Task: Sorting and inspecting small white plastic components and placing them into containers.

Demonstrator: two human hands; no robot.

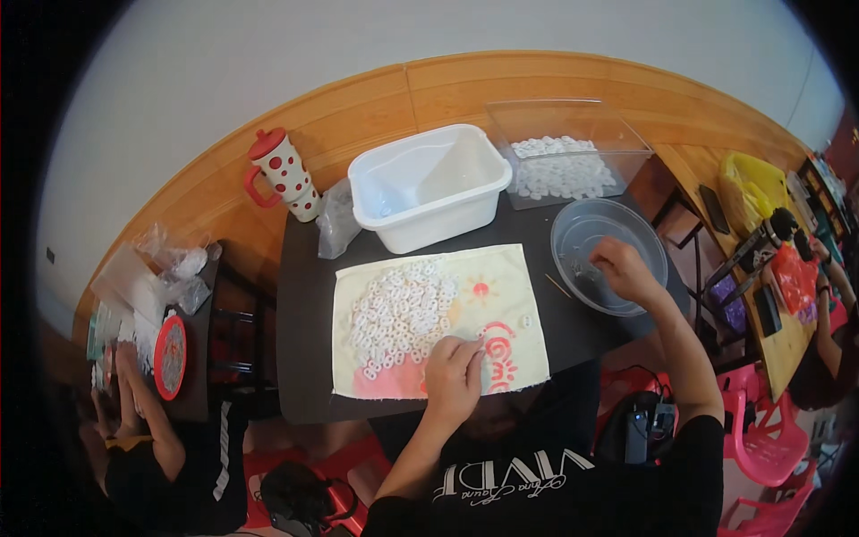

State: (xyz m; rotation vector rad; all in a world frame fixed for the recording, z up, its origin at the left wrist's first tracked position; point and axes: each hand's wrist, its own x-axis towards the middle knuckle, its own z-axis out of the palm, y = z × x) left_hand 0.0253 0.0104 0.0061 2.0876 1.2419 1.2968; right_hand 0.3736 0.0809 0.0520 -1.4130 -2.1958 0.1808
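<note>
A cream cloth [497, 268] with a red and orange print lies on the dark table, and a heap of small white ring-shaped pieces [398, 313] covers its left half. Over the cloth's front edge, right of the heap, my left hand [454, 376] is closed in a pinch; whatever it holds is too small to make out. My right hand [625, 270] reaches into a round clear basin [577, 224], thumb and fingers together above small dark bits at the bottom. What that hand grips, if anything, is hidden. One loose white piece [526, 320] sits near the cloth's right edge.
Behind the cloth stands a white tub [438, 215], with a clear bin [573, 121] of white discs [559, 170] to its right. A spotted tumbler [288, 179] and a plastic bag [337, 219] are at the left. A thin stick [557, 285] lies beside the basin. Other people work at side tables.
</note>
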